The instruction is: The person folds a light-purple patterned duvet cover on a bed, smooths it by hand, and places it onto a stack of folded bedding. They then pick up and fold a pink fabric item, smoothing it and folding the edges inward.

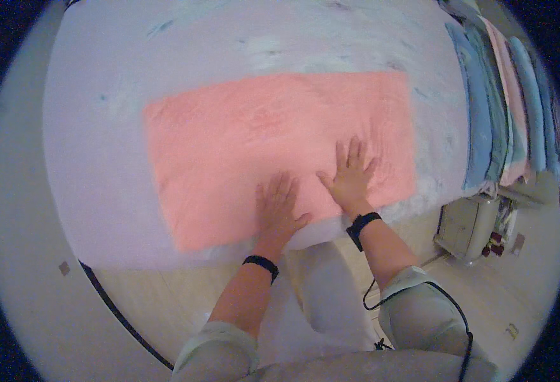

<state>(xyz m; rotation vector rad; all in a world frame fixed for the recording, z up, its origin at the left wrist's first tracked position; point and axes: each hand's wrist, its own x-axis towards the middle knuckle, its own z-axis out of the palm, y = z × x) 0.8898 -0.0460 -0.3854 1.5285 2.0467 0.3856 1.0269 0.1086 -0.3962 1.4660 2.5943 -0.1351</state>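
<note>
A pink rectangular cloth (213, 157), perhaps a towel, lies spread nearly flat on a pale lilac, patterned bed cover (103, 191). Faint wrinkles show near its right end. My left hand (279, 205) rests palm down over the cloth's lower middle, thumb apart from the fingers. To its right, my right hand (352, 179) is also palm down on the cloth, with fingers spread. Neither hand grips anything. Each wrist wears a dark band.
Several folded cloths (480, 110) in blue, green and pink stand in a row at the bed's right end. A small pale cabinet (466, 227) is beside the bed at right. A black cord (451, 305) runs along my right sleeve.
</note>
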